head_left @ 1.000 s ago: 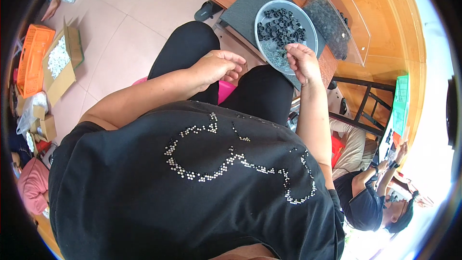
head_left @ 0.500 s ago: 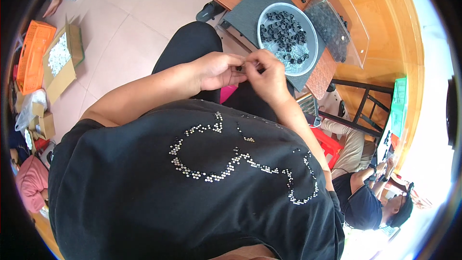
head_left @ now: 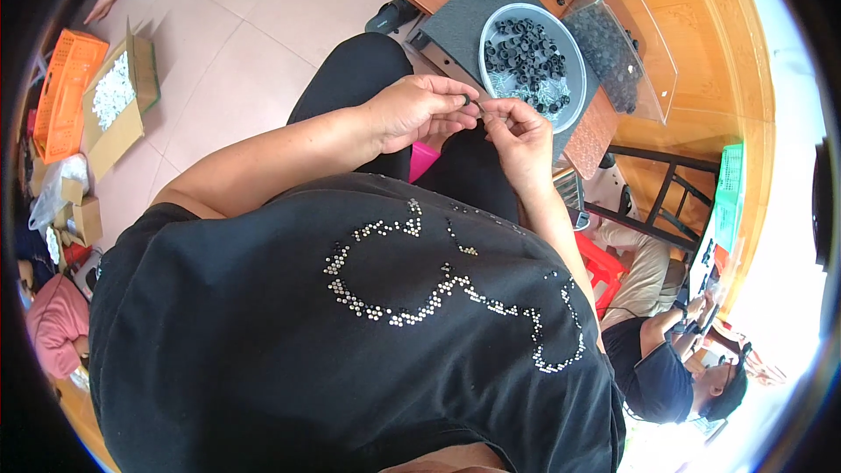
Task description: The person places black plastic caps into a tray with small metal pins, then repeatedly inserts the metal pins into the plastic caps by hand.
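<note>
Left hand (head_left: 413,114), pinching one small black cap (head_left: 467,100) above the lap (head_left: 469,166); right hand (head_left: 521,136), fingertips just beside it, grip unclear; bowl of caps (head_left: 575,86), far right; the cap seemingly best held still and square.

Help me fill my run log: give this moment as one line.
left grip: pinching small black part | right grip: close beside it, contents unclear | bowl: black parts and clear pieces, on dark mat

Blk parts (head_left: 526,45); blk shirt (head_left: 263,342) w/ silvery dotted pattern (head_left: 397,320); org. crate (head_left: 68,92).
</note>
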{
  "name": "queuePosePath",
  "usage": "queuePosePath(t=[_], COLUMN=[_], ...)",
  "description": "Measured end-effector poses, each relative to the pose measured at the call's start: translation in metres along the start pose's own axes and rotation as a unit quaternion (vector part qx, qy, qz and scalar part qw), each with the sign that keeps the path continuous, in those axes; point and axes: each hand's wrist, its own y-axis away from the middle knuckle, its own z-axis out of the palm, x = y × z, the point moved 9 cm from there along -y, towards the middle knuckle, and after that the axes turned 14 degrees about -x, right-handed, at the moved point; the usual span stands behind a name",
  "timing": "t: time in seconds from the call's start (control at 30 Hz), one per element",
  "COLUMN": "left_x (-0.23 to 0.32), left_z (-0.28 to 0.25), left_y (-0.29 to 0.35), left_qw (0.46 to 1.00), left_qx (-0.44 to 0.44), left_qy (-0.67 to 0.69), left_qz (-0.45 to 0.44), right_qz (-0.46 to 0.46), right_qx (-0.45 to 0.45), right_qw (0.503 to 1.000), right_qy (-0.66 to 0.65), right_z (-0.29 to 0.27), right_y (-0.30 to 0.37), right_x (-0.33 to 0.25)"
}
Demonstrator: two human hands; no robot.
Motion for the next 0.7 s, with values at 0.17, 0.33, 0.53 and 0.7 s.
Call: queuePosePath(t=[0.17,0.33,0.53,0.7], left_x=[0.005,0.018,0.023,0.027], left_z=[0.001,0.011,0.011,0.017], left_y=[-0.001,0.003,0.006,0.009], left_qw=[0.993,0.969,0.938,0.921], left_qx=[0.013,0.017,0.039,0.043], left_qy=[-0.113,-0.237,-0.333,-0.378], left_qz=[0.026,0.073,0.092,0.09], right_qz=[-0.011,-0.034,-0.068,-0.034], right_qx=[0.004,0.029,0.035,-0.004], right_qw=[0.995,0.997,0.997,0.999], right_qy=[0.098,0.063,-0.006,0.004], right_z=[0.003,0.0,0.004,0.008], right_y=[0.005,0.009,0.008,0.007], right_x=[-0.016,-0.013,-0.019,-0.011])
